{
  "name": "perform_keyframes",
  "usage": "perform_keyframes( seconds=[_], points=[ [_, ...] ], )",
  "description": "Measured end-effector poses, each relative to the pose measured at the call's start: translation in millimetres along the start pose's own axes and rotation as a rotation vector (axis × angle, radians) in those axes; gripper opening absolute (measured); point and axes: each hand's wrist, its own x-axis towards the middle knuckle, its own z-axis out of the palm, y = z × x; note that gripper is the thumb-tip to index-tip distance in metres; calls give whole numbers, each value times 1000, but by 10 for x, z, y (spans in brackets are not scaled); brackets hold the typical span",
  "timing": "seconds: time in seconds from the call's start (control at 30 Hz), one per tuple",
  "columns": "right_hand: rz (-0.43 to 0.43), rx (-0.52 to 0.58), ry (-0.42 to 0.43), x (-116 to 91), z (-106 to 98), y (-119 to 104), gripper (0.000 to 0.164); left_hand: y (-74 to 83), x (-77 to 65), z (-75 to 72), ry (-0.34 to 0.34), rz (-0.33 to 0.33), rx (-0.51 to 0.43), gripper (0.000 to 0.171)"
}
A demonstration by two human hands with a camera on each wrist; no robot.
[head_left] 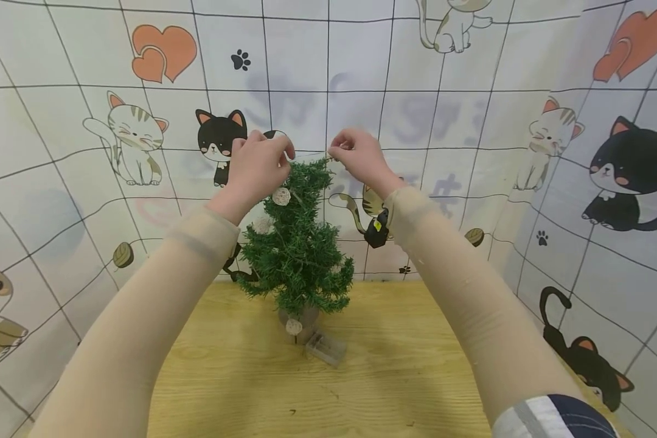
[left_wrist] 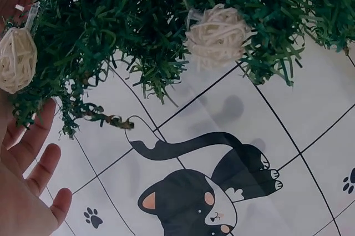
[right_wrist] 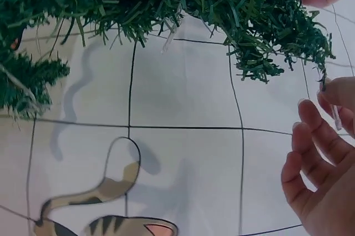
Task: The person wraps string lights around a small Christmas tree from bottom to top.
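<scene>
A small green artificial Christmas tree stands on the table, strung with a light string whose ornaments are white woven balls. At its top left is my left hand, thumb and index finger bent in at the wire, their tips partly hidden by greenery; its other fingers hang loose beside the branches. Across the top, my right hand pinches the light string between thumb and forefinger, right at a branch tip. A clear bulb piece pokes out below that thumb.
A clear battery box lies on the wooden table beside the tree's base. One more woven ball hangs low in front of the base. Close behind is a cat-printed cloth backdrop, which also rises at both sides.
</scene>
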Motion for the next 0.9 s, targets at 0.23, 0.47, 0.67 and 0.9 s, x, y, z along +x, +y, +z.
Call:
perform_keyframes(
  seconds=[0.23, 0.47, 0.67, 0.9],
  points=[
    [237, 352, -120, -40, 60, 219, 26, -24, -37, 72, -6, 27, -20, 23],
    [232, 311, -252, -207, 200, 414, 26, -61, -166, 56, 89, 38, -94, 21],
    [165, 223, -343, -292, 363, 487, 33, -160, -358, 67, 210, 47, -158, 18],
    [105, 243, -368, -361, 570, 543, 24, -304, -609, 124, 362, 47, -297, 20]
  ],
)
